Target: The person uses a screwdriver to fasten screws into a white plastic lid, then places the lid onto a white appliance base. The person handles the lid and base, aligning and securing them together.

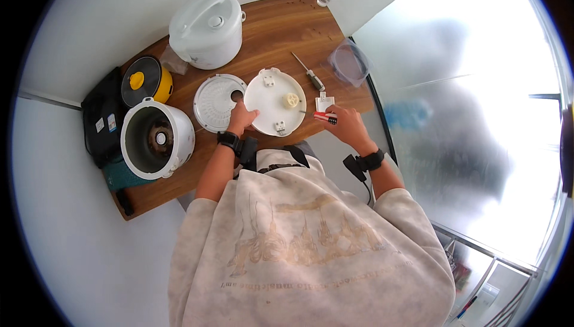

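Beige fabric sweatshirt, six o'clock; left hand grips a round white plastic cover; right hand holds a red-and-black screwdriver, which could slip if the cover shifts.

The plate is between the left grip and right grip, the desk bearing a disc, then a pot, left of the former and a screwdriver beyond the latter.

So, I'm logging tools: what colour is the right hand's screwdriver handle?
The screwdriver handle is red and black; head view.
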The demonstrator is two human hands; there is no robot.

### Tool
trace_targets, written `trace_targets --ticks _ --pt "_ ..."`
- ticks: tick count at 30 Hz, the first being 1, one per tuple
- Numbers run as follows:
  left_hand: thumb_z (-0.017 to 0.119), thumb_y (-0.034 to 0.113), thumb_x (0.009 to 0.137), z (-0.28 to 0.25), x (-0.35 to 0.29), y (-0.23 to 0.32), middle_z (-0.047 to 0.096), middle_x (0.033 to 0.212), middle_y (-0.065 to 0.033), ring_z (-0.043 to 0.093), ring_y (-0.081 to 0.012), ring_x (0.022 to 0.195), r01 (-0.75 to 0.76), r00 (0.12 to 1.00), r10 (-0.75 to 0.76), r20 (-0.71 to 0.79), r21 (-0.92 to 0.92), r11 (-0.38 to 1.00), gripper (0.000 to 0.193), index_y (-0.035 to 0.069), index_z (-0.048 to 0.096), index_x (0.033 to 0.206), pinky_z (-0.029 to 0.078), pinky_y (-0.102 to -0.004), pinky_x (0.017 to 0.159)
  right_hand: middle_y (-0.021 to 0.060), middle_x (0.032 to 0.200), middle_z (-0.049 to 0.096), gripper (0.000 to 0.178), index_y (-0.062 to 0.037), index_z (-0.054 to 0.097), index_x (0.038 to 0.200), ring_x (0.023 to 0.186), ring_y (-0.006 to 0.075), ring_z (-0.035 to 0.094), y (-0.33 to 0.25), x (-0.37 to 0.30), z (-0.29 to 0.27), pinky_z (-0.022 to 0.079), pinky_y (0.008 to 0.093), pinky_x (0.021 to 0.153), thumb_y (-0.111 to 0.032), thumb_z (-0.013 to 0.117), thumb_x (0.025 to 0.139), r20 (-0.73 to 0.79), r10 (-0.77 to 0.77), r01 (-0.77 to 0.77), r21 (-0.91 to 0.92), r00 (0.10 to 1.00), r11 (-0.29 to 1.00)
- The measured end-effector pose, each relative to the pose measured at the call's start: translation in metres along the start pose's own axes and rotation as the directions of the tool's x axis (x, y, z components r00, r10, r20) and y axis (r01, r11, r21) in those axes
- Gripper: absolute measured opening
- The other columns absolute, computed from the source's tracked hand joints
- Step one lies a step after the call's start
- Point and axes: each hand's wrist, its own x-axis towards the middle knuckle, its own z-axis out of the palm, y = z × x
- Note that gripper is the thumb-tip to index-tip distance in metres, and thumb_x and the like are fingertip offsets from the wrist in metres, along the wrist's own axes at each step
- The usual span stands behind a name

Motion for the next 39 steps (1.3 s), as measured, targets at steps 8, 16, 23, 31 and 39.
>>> trace_targets --ticks 8,16,23,31,39 --pt "0.071 0.010 0.084 0.002 0.003 -0.011 0.062 0.122 -0.0215 0.071 -0.0333 0.094 0.019 1.000 -0.018 0.003 -0.064 0.998 0.059 0.001 0.042 0.135 0.064 -0.0409 0.056 0.0209 0.083 0.069 0.028 -0.0038 0.070 0.100 0.077 0.0399 0.066 0.015 0.002 0.005 0.053 0.0469 0.071 -0.023 0.070 0.079 -0.062 0.007 -0.007 0.010 0.998 1.000" --pt "0.072 0.013 0.084 0.001 -0.004 -0.013 0.062 0.121 -0.0177 0.070 -0.0298 0.093 -0.002 0.999 0.009 0.051 -0.133 0.991 0.059 0.003 0.042 0.134 0.064 -0.0410 0.060 0.0215 0.086 0.068 0.029 -0.0042 0.066 0.105 0.081 0.0407 0.066 0.022 0.017 0.030 0.052 0.0494 0.073 -0.022 0.067 0.083 -0.069 -0.017 0.015 -0.034 0.997 0.999" --pt "0.072 0.018 0.083 0.000 0.000 -0.024 0.064 0.116 -0.0159 0.071 -0.0264 0.089 -0.063 0.993 0.079 0.085 -0.186 0.981 0.058 0.002 0.044 0.131 0.063 -0.0392 0.058 0.0215 0.094 0.067 0.029 -0.0039 0.063 0.108 0.083 0.0398 0.066 0.023 0.030 0.049 0.053 0.0494 0.075 -0.023 0.065 0.086 -0.110 -0.016 0.000 -0.136 0.994 0.991" --pt "0.072 0.020 0.084 0.000 -0.002 -0.018 0.064 0.115 -0.0164 0.070 -0.0243 0.093 -0.034 0.990 0.050 0.133 -0.123 0.992 0.058 -0.002 0.043 0.129 0.062 -0.0365 0.061 0.0193 0.096 0.068 0.028 -0.0035 0.064 0.106 0.089 0.0379 0.066 0.023 0.024 0.038 0.052 0.0473 0.079 -0.021 0.068 0.084 -0.131 0.024 -0.027 -0.015 0.991 1.000" --pt "0.066 0.010 0.090 0.011 -0.007 -0.016 0.061 0.123 -0.0099 0.066 -0.0195 0.100 -0.009 0.929 0.151 0.337 -0.387 0.922 0.058 0.008 0.038 0.140 0.061 -0.0354 0.068 0.0176 0.100 0.069 0.028 -0.0034 0.065 0.105 0.092 0.0376 0.066 0.004 0.013 0.010 0.052 0.0452 0.080 -0.018 0.069 0.082 -0.225 0.008 -0.007 0.007 0.974 1.000"
